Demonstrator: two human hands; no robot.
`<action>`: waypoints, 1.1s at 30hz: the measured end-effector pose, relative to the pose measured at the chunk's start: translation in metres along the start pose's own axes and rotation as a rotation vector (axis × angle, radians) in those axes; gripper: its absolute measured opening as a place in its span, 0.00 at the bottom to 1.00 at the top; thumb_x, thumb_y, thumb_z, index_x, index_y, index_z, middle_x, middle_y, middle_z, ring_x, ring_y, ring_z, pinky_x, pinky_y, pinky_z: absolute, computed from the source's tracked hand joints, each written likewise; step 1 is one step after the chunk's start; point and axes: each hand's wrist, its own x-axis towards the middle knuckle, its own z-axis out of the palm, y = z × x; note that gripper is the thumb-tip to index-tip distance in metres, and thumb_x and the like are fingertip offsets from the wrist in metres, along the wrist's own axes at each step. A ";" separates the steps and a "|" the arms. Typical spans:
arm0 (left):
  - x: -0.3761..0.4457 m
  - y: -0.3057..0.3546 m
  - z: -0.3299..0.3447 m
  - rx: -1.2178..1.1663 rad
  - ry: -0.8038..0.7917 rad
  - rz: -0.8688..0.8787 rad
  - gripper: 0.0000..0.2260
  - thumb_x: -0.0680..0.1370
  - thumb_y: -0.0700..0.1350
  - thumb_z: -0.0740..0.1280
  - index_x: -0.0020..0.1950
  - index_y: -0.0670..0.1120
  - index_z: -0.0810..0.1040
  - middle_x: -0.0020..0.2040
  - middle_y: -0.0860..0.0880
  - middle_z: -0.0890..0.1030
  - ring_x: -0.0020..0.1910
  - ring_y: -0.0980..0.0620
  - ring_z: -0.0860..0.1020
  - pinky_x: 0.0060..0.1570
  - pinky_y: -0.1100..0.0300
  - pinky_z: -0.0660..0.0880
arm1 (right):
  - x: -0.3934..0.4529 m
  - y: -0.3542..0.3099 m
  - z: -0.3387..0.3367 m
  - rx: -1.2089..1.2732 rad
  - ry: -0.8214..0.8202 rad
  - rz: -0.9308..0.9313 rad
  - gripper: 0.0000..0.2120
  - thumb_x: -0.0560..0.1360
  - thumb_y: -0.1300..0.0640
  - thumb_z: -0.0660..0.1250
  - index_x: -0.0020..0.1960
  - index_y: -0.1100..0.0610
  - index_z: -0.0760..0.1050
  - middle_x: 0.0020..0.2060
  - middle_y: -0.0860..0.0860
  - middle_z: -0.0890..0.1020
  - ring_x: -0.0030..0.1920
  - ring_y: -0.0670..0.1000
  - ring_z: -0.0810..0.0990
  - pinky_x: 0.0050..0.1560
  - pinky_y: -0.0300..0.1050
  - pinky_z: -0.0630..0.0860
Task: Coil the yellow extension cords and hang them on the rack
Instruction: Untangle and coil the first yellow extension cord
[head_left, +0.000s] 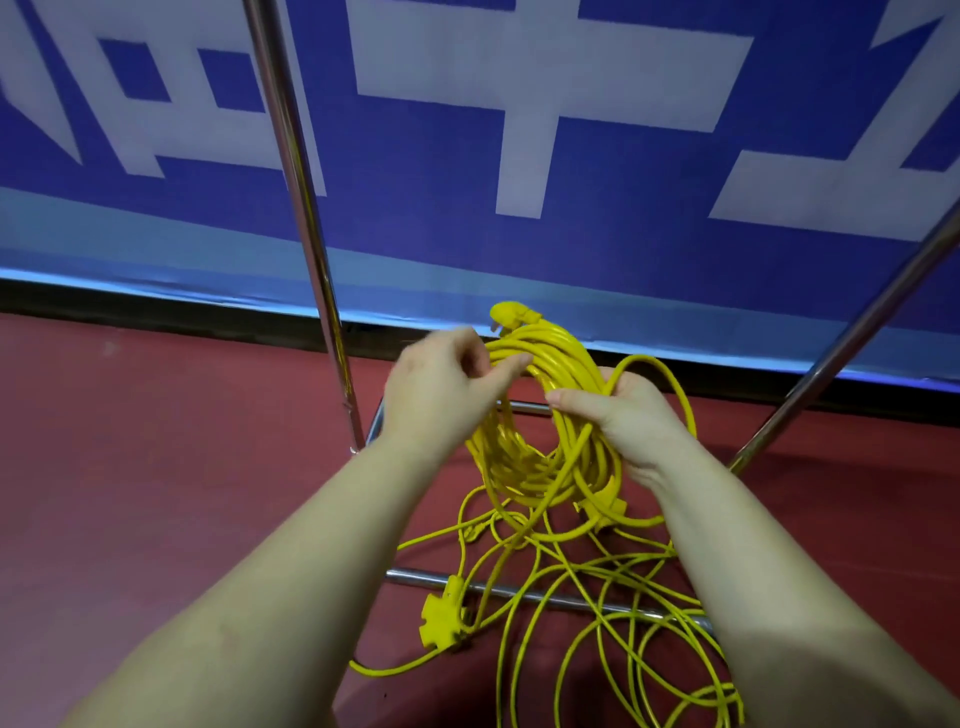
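A thick coil of yellow extension cord (540, 457) hangs between my hands above the floor. My right hand (623, 415) grips the coil's right side, fingers wrapped round the bundled loops. My left hand (441, 384) pinches a strand at the coil's upper left. A yellow plug (511, 316) sticks up from the top of the coil. Loose yellow cord (597, 597) lies tangled on the floor below, with a yellow multi-outlet socket (441, 616) beside it. The rack's chrome upright (296, 208) rises on the left and another chrome pole (852, 332) slants on the right.
The rack's low chrome base bars (519, 592) cross the red floor (156, 467) under the loose cord. A blue banner with large white characters (519, 130) covers the wall behind the rack.
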 end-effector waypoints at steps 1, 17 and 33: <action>-0.002 0.003 0.006 -0.045 -0.118 -0.113 0.20 0.71 0.62 0.69 0.31 0.47 0.73 0.27 0.52 0.73 0.32 0.51 0.71 0.36 0.58 0.64 | 0.001 0.000 0.001 0.022 0.022 -0.020 0.06 0.70 0.67 0.70 0.39 0.59 0.76 0.23 0.48 0.78 0.22 0.45 0.76 0.26 0.36 0.72; 0.000 0.008 0.036 -1.160 -0.402 -0.959 0.08 0.77 0.47 0.66 0.46 0.43 0.79 0.43 0.44 0.81 0.37 0.48 0.81 0.39 0.55 0.80 | -0.003 0.003 0.026 -0.692 -0.075 -0.200 0.08 0.68 0.49 0.74 0.45 0.49 0.78 0.35 0.41 0.80 0.38 0.38 0.79 0.36 0.30 0.71; 0.013 -0.014 0.001 -1.027 -0.539 -0.782 0.10 0.77 0.42 0.64 0.36 0.43 0.73 0.26 0.50 0.76 0.24 0.55 0.76 0.30 0.63 0.77 | 0.001 -0.020 -0.018 0.208 0.105 0.295 0.08 0.79 0.61 0.58 0.46 0.60 0.75 0.30 0.51 0.71 0.31 0.47 0.69 0.37 0.45 0.75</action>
